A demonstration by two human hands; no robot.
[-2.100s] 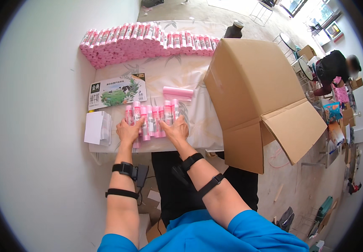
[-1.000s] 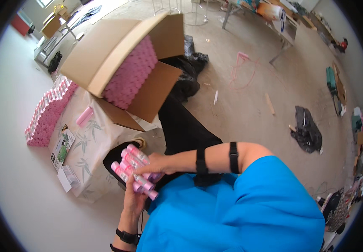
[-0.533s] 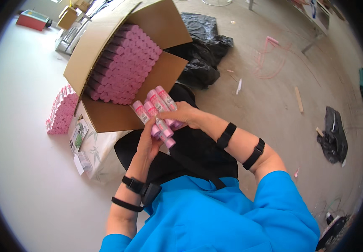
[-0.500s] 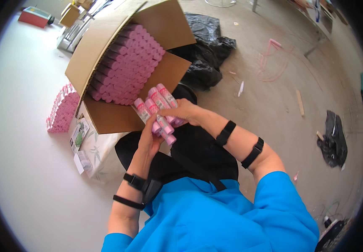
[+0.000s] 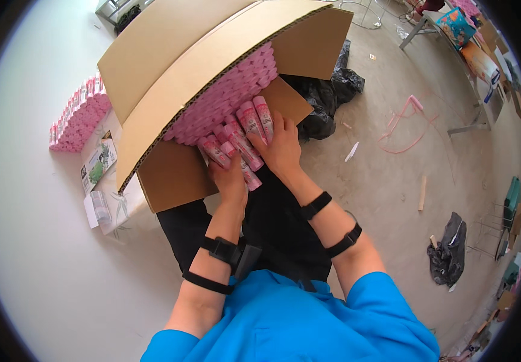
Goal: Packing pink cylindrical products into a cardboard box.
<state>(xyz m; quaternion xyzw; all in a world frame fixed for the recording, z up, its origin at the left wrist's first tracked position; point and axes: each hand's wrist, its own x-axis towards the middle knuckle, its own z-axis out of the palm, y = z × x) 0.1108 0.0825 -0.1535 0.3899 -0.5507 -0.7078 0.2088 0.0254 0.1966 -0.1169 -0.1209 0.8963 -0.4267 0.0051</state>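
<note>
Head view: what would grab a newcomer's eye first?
A big cardboard box at top centre, packed with rows of pink tubes. Just below its opening, the left hand and right hand together hold a bundle of pink tubes. More pink tubes lie stacked far left.

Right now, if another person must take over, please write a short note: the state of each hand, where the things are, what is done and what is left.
Left hand: closed on the lower ends of a bundle of pink tubes with white printed labels.
Right hand: closed over the same bundle from the right side.
The bundle is at the open mouth of the large brown cardboard box, against the rows of pink tubes packed inside.
Done: many rows already fill the box.
Left: this bundle is not yet released, and a stack of pink tubes lies on the table with the leaf-patterned cloth.
</note>
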